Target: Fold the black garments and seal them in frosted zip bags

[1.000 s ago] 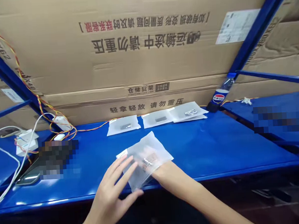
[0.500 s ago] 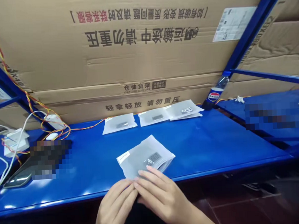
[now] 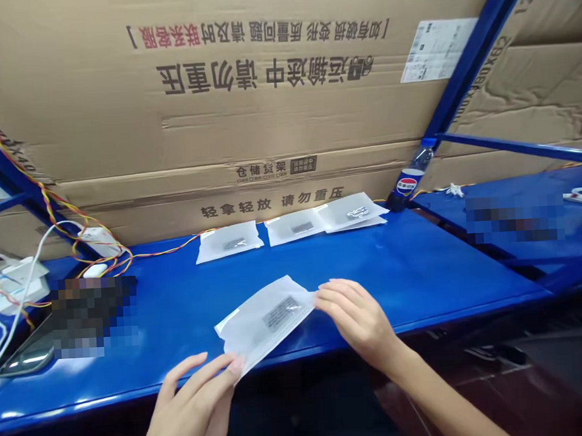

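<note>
1. Across the back of the blue tabletop (image 3: 401, 271) rises a tall brown cardboard panel (image 3: 276, 127), printed with Chinese characters, the upper lines upside down.
2. The tabletop is glossy, with a blue upright post (image 3: 467, 72) by its far right corner.
3. Along the rear edge lies a row of frosted plastic bags (image 3: 282, 228) — the leftmost set apart by a small gap, the right-hand ones overlapping.
4. The left hand (image 3: 198, 405) has its grip clenched, thumb against fingers, on the near left corner of the held bag (image 3: 262, 330).
5. The right hand (image 3: 359, 322) grasps that bag's right corner with its fingertips.
6. The held bag slants between both hands over the tabletop's front edge; whether it touches the surface, I cannot tell.
7. A Pepsi bottle (image 3: 406, 182) with dark contents is beside the post.
8. The held bag shows a dark printed rectangle (image 3: 280, 314) and — smallest — a white label (image 3: 227, 320).
</note>
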A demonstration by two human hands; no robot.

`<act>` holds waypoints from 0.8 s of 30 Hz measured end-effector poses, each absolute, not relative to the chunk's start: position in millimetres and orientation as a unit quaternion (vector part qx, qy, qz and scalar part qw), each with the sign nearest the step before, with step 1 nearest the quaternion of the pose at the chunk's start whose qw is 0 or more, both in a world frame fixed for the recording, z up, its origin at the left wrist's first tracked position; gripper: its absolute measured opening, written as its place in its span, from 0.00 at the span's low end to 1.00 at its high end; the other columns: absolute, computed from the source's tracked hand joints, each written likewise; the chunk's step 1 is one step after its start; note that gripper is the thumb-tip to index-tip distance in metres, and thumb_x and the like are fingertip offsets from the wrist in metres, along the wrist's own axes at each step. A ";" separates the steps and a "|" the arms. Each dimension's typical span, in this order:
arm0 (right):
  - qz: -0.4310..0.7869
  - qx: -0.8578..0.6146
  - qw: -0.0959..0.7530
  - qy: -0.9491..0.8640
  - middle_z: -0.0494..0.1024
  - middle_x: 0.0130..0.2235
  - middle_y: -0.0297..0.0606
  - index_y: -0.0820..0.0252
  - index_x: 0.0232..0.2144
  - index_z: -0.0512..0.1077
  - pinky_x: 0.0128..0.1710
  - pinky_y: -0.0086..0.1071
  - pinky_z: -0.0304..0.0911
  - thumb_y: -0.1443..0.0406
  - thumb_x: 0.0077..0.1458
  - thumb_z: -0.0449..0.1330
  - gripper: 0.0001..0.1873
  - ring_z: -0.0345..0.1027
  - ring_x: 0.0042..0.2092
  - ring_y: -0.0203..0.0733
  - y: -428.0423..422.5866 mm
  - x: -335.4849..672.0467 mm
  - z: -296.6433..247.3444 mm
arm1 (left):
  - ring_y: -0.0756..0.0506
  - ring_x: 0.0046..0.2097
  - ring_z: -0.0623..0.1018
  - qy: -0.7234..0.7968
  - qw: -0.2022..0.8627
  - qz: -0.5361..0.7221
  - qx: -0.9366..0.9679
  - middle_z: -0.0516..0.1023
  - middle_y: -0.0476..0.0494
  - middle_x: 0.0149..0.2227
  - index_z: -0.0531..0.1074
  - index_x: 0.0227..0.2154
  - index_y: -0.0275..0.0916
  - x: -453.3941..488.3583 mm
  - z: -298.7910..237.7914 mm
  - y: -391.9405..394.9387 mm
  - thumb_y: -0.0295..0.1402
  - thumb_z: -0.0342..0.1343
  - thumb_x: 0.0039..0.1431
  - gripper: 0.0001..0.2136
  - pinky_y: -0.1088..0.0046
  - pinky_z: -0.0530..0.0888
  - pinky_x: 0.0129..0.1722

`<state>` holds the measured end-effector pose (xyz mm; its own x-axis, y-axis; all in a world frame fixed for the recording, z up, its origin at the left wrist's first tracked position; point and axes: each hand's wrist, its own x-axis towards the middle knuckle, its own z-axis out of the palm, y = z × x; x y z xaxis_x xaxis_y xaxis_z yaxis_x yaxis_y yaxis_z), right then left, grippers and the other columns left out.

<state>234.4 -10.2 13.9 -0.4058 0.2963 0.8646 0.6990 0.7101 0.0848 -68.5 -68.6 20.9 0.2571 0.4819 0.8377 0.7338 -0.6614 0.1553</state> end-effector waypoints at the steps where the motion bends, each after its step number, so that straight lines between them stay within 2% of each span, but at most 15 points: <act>1: -0.228 -0.328 0.441 -0.804 0.86 0.40 0.43 0.62 0.44 0.77 0.48 0.45 0.79 0.76 0.69 0.56 0.11 0.81 0.44 0.48 -7.8 243.1 12.9 | 0.45 0.36 0.87 -0.385 0.135 -0.466 -0.785 0.89 0.50 0.35 0.82 0.47 0.47 -66.1 23.2 -68.3 0.29 0.61 0.70 0.09 0.69 0.83 0.47; 4: -0.217 -0.365 0.416 -0.804 0.86 0.44 0.45 0.61 0.46 0.77 0.52 0.47 0.79 0.77 0.67 0.56 0.13 0.81 0.49 0.50 -10.0 251.1 14.5 | 0.44 0.38 0.88 -0.376 0.131 -0.471 -0.787 0.88 0.48 0.36 0.82 0.44 0.43 -54.9 28.9 -66.0 0.23 0.61 0.68 0.09 0.67 0.82 0.46; 7: -0.173 -0.371 0.359 -0.839 0.80 0.60 0.52 0.66 0.59 0.73 0.64 0.54 0.72 0.74 0.67 0.55 0.20 0.72 0.65 0.55 -16.6 233.4 22.1 | 0.44 0.39 0.88 -0.348 0.130 -0.504 -0.780 0.88 0.49 0.35 0.82 0.40 0.41 -45.4 30.5 -57.7 0.20 0.62 0.66 0.09 0.67 0.81 0.46; 9: -0.166 -0.347 0.320 -0.866 0.75 0.66 0.53 0.69 0.64 0.69 0.67 0.54 0.69 0.74 0.68 0.55 0.24 0.67 0.69 0.56 -13.9 216.3 27.7 | 0.44 0.42 0.88 -0.324 0.121 -0.500 -0.794 0.88 0.50 0.36 0.81 0.40 0.42 -43.6 29.4 -48.6 0.20 0.61 0.67 0.09 0.67 0.80 0.48; 11: -0.174 -0.309 0.298 -0.886 0.78 0.63 0.53 0.71 0.62 0.72 0.63 0.48 0.73 0.74 0.69 0.55 0.21 0.73 0.64 0.54 -0.5 203.7 33.2 | 0.42 0.47 0.88 -0.326 0.105 -0.483 -0.806 0.89 0.49 0.39 0.81 0.43 0.44 -46.2 26.9 -38.0 0.22 0.61 0.69 0.09 0.64 0.81 0.51; 13: -0.175 -0.300 0.288 -0.892 0.83 0.58 0.51 0.69 0.58 0.76 0.59 0.44 0.76 0.75 0.68 0.55 0.19 0.78 0.58 0.51 24.7 200.7 40.1 | 0.39 0.54 0.86 -0.363 0.097 -0.466 -0.801 0.88 0.44 0.47 0.80 0.49 0.44 -52.3 22.4 -26.9 0.26 0.62 0.69 0.10 0.59 0.81 0.56; 16: -0.170 -0.364 0.290 -0.869 0.82 0.59 0.48 0.62 0.61 0.76 0.61 0.47 0.74 0.78 0.66 0.53 0.26 0.77 0.60 0.50 80.0 213.7 53.6 | 0.34 0.60 0.82 -0.429 0.115 -0.435 -0.783 0.83 0.37 0.58 0.78 0.54 0.42 -63.8 11.6 -11.4 0.34 0.61 0.71 0.12 0.53 0.81 0.58; 19: -0.167 -0.420 0.305 -0.839 0.77 0.64 0.53 0.64 0.64 0.73 0.67 0.58 0.65 0.79 0.66 0.49 0.29 0.69 0.67 0.57 139.6 233.7 58.8 | 0.35 0.55 0.85 -0.453 0.111 -0.390 -0.794 0.86 0.40 0.52 0.81 0.48 0.44 -71.3 0.9 -0.9 0.39 0.56 0.73 0.10 0.55 0.84 0.52; 21: -0.149 -0.442 0.301 -0.831 0.76 0.65 0.53 0.64 0.64 0.74 0.69 0.61 0.61 0.80 0.64 0.48 0.31 0.66 0.69 0.59 169.6 242.6 50.7 | 0.36 0.52 0.86 -0.455 0.104 -0.372 -0.802 0.88 0.43 0.47 0.81 0.45 0.45 -72.0 -2.9 2.2 0.41 0.55 0.73 0.11 0.56 0.84 0.49; 24: -0.112 -0.447 0.279 -0.842 0.76 0.64 0.54 0.65 0.63 0.75 0.68 0.63 0.61 0.79 0.57 0.52 0.33 0.66 0.69 0.59 189.0 247.8 29.2 | 0.37 0.51 0.86 -0.458 0.108 -0.374 -0.799 0.88 0.43 0.47 0.81 0.43 0.45 -69.4 -2.8 2.2 0.41 0.55 0.73 0.11 0.57 0.84 0.48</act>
